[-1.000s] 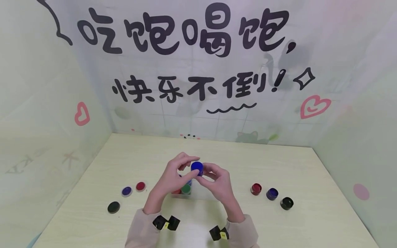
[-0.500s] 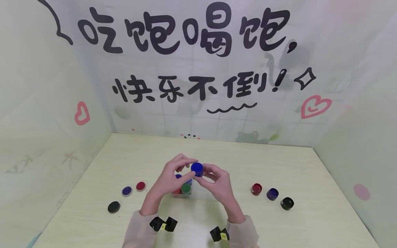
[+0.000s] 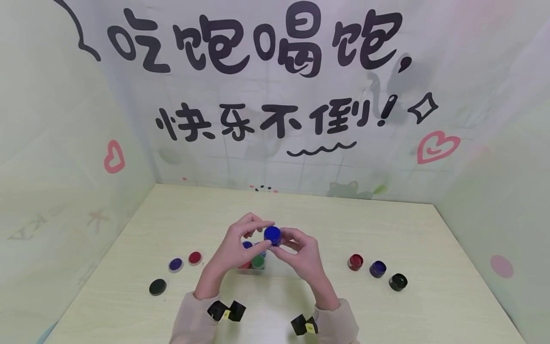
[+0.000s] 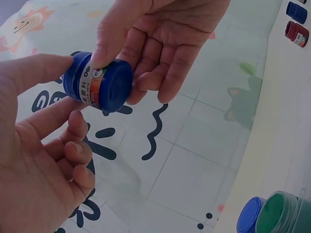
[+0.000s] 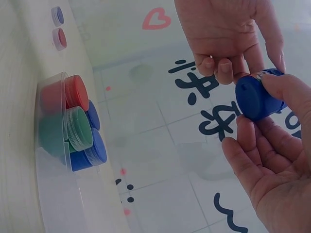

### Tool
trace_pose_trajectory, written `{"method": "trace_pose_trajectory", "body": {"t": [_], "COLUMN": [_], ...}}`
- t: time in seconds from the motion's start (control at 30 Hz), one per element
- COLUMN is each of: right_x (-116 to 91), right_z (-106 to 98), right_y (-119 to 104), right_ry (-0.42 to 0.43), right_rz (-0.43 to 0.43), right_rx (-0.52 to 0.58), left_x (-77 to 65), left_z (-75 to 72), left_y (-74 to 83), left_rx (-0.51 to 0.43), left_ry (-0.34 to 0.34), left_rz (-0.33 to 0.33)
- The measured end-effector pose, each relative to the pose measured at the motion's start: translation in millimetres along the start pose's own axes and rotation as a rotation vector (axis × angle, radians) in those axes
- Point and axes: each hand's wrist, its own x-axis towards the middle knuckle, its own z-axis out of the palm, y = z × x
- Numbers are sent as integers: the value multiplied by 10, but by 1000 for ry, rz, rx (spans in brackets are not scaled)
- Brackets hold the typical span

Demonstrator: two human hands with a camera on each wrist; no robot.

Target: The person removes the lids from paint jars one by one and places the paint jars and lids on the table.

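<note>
A blue paint jar (image 3: 272,235) is held up above the middle of the table between both hands. My left hand (image 3: 235,244) pinches its ridged blue lid (image 4: 72,80) between thumb and index finger, the other fingers loosely bent. On the opposite side, my right hand (image 3: 303,249) grips the jar body, its thumb on the printed label (image 4: 91,83). The lid sits on the jar, so its contents are hidden. Just below and behind the hands stands a clear plastic box (image 5: 51,189) with red, green and blue capped jars, partly covered by the left hand in the head view.
On the right stand uncapped jars: red (image 3: 355,262), dark blue (image 3: 377,269) and black (image 3: 397,282). Three lids lie on the left: red (image 3: 195,258), blue (image 3: 175,265) and black (image 3: 157,287). A printed curtain (image 3: 275,167) encloses the table (image 3: 206,203) behind and at the sides.
My left thumb has slid from over the lid's top down to its near side, and the left wrist has shifted slightly left. The right hand keeps its grip almost unmoved.
</note>
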Motion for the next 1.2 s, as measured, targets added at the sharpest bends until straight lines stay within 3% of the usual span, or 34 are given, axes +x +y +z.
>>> {"method": "trace_pose_trajectory", "body": {"t": [0.27, 0.5, 0.77, 1.0, 1.2], "right_x": [-9, 0, -3, 0, -2], "right_z": [8, 1, 17, 19, 22], "right_y": [55, 72, 73, 66, 60], "right_ry": [2, -12, -2, -7, -5], "right_rz": [-18, -26, -5, 7, 3], "right_rx": [-12, -7, -8, -7, -13], "left_x": [-7, -18, -14, -26, -21], "left_z": [40, 9, 49, 15, 50], "left_y": [28, -15, -27, -16, -6], "left_rx": [10, 10, 50, 30, 30], "left_ry": [60, 20, 72, 29, 78], "left_rz": [-44, -10, -40, -10, -42]}}
